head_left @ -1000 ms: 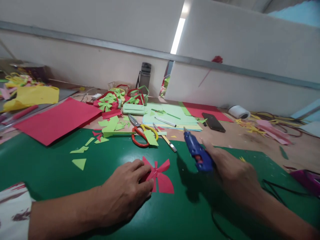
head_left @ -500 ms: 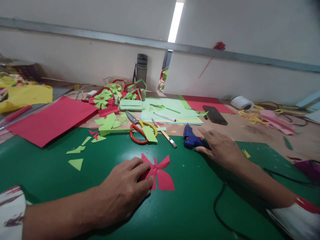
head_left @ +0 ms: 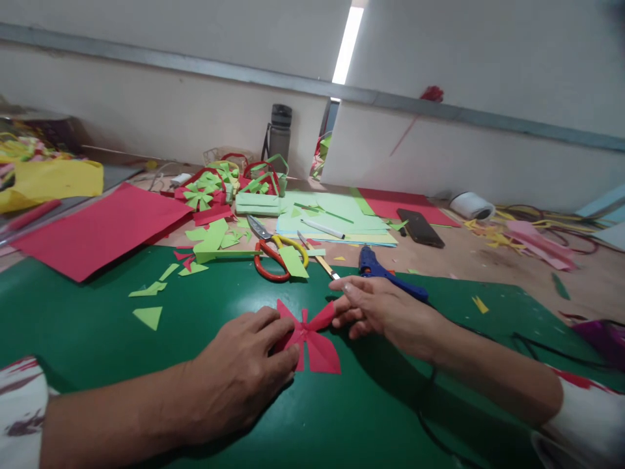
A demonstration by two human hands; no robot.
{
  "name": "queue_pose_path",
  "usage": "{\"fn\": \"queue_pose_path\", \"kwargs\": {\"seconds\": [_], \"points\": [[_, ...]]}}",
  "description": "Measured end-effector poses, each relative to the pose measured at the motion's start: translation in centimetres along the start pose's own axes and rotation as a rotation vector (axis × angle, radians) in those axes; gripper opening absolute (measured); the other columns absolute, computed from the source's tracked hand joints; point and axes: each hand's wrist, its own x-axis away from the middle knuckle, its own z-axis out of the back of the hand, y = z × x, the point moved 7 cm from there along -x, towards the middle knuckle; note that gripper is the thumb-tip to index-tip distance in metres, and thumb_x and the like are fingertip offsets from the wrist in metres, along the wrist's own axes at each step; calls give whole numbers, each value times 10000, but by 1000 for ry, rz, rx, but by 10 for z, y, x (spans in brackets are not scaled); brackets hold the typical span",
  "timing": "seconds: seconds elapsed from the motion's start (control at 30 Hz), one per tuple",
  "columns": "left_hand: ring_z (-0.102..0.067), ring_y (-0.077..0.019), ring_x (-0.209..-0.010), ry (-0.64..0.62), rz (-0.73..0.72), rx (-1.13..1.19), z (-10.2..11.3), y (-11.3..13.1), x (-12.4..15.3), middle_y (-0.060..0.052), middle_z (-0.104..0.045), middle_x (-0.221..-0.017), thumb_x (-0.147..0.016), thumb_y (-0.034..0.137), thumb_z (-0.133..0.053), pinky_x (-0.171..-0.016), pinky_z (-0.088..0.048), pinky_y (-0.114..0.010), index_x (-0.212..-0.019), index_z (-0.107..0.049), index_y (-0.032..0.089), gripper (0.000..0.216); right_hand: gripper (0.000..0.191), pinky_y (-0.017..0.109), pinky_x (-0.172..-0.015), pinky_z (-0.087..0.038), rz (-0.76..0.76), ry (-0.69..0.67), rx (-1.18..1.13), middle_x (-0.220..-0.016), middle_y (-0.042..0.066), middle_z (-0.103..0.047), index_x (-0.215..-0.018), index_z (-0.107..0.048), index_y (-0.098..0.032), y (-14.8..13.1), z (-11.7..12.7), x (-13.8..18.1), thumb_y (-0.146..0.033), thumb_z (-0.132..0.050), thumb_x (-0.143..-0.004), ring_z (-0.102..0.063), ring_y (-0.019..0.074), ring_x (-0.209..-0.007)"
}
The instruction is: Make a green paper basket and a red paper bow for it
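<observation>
A red paper pinwheel shape (head_left: 312, 339) lies on the green cutting mat (head_left: 122, 352). My left hand (head_left: 241, 374) rests on its left side, fingers curled down and pressing the paper. My right hand (head_left: 378, 309) reaches in from the right, its fingertips touching the pinwheel's upper right petal with fingers loosely apart. A blue glue gun (head_left: 385, 272) lies on the mat just behind my right hand, free of it.
Scissors with red and yellow handles (head_left: 273, 254) and a utility knife (head_left: 319, 260) lie behind the pinwheel. Green paper scraps (head_left: 151, 316), a red sheet (head_left: 97, 228), light green sheets (head_left: 332, 221), a phone (head_left: 420, 228), a tape roll (head_left: 471, 205) and a bottle (head_left: 280, 133) fill the table.
My right hand set the blue glue gun down on the mat, let go, and moved left to the pinwheel's right petal. My left hand stayed on the pinwheel.
</observation>
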Motion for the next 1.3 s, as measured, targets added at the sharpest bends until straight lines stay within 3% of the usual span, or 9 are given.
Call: {"fn": "queue_pose_path", "kwargs": {"seconds": [0.13,0.33,0.57,0.77,0.93,1.1,1.3], "points": [[-465,-230,-877,1,-25,1,2,2,-2,-109,-557,-975,-919,251,-376,-729,-422,-374,-1004,-562,172,219,221,221,-515,-458,27,-153,-128,-654,23,-629,-926,-552,-141,0,-7,-7,-351,-487,-900,-586,106,-548],[-475,-227,-859,14,-14,4,6,2,-3,-104,-561,-934,-921,258,-381,-724,-414,-371,-929,-577,173,214,216,153,-414,-382,-1,-564,108,-514,-43,-591,-931,-615,-126,0,-28,-21,-297,-614,-800,-504,54,-403],[-467,-232,-845,-20,-7,20,5,0,-4,-109,-557,-940,-919,257,-371,-718,-412,-379,-944,-582,174,228,240,157,-419,-426,-113,-792,226,-554,-28,-635,-931,-633,-126,3,-37,-38,-301,-654,-768,-556,60,-407],[-444,-240,-855,-55,-1,58,2,-1,-3,-93,-542,-972,-919,260,-356,-721,-406,-400,-949,-566,171,230,374,140,-412,-391,-139,-1040,372,-591,-30,-643,-1095,-597,-106,-9,-48,-32,-344,-632,-810,-531,41,-405],[-432,-240,-868,-84,24,76,0,-3,-2,-100,-528,-1002,-928,297,-349,-732,-400,-406,-983,-559,170,251,312,148,-444,-435,-152,-1054,411,-591,-29,-652,-918,-625,-114,-13,-48,-41,-390,-662,-778,-566,55,-436],[-422,-238,-844,-87,13,57,-1,-3,-3,-102,-529,-997,-933,293,-330,-701,-392,-405,-1014,-553,169,267,364,161,-454,-451,-203,-1073,452,-648,-9,-679,-963,-628,-118,-9,-48,-41,-419,-671,-762,-576,60,-450],[-426,-243,-862,-84,23,59,-1,-3,-3,-103,-526,-1019,-931,293,-337,-718,-396,-407,-970,-554,178,249,379,148,-409,-435,-202,-947,490,-584,-28,-654,-752,-608,-122,-7,-48,-50,-463,-737,-647,-556,52,-410]]}}
